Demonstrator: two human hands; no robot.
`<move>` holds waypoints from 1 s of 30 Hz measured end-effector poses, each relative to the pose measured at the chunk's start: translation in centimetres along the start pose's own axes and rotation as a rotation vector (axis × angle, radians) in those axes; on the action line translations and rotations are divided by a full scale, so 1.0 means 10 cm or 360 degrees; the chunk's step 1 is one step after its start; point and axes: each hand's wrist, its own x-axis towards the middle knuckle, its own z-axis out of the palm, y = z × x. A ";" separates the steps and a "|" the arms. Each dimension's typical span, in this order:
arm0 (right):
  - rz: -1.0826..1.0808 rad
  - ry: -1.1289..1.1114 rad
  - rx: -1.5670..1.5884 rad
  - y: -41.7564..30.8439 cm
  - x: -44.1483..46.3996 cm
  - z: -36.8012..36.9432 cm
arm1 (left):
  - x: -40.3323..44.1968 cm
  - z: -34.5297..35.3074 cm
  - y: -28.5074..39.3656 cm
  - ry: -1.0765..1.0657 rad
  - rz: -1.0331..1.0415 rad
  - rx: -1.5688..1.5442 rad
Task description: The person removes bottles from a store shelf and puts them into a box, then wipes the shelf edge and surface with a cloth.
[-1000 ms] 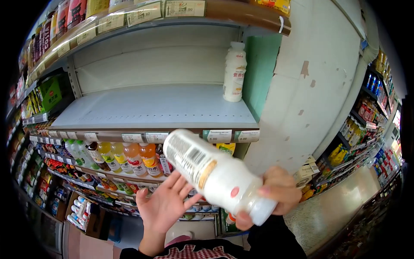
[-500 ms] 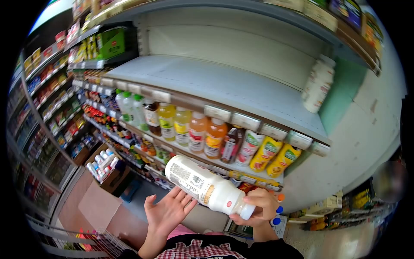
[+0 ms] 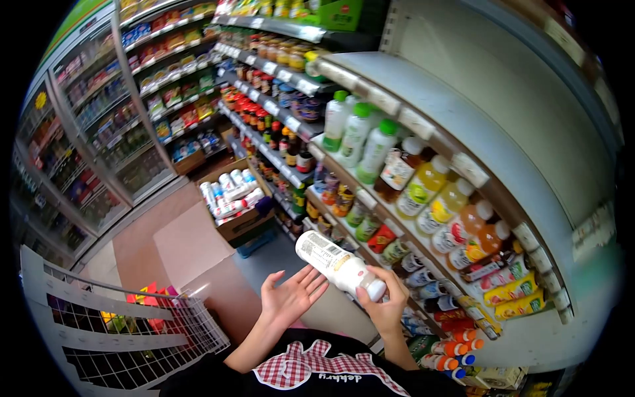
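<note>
A white plastic bottle (image 3: pixel 340 266) with a printed label and barcode lies tilted in front of my chest. My right hand (image 3: pixel 389 298) is closed around its capped neck, the cap pointing down to the right. Palm up and fingers spread, my left hand (image 3: pixel 291 298) is beside the lower part of the bottle; whether its fingertips touch the bottle I cannot tell. Beyond the bottle, a shelf row holds drinks, among them green-capped bottles (image 3: pixel 357 135) and a yellow drink bottle (image 3: pixel 423 188).
An open cardboard box (image 3: pixel 248 225) of white bottles stands on the floor ahead. A wire cart (image 3: pixel 132 341) with colourful packages is at lower left. Glass-door coolers (image 3: pixel 99 119) line the far left. Another white bottle (image 3: pixel 594 228) stands on the upper shelf (image 3: pixel 463 99) at right.
My view has swung left, bringing the box, cart and coolers further into sight. The white bottle stays in my right hand, and my left hand remains open beside it.
</note>
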 end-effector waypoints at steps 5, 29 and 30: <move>0.0573 -0.0190 0.0136 0.22 0.08 0.89 | -0.01 -0.38 0.70 0.0130 0.0132 -0.0010; 0.1753 -0.0227 0.0910 1.84 0.45 3.35 | 0.77 -0.87 2.13 0.0554 0.0555 0.0294; 0.1781 -0.0237 0.0931 1.88 0.56 3.47 | 0.88 -0.87 2.21 0.0565 0.0559 0.0297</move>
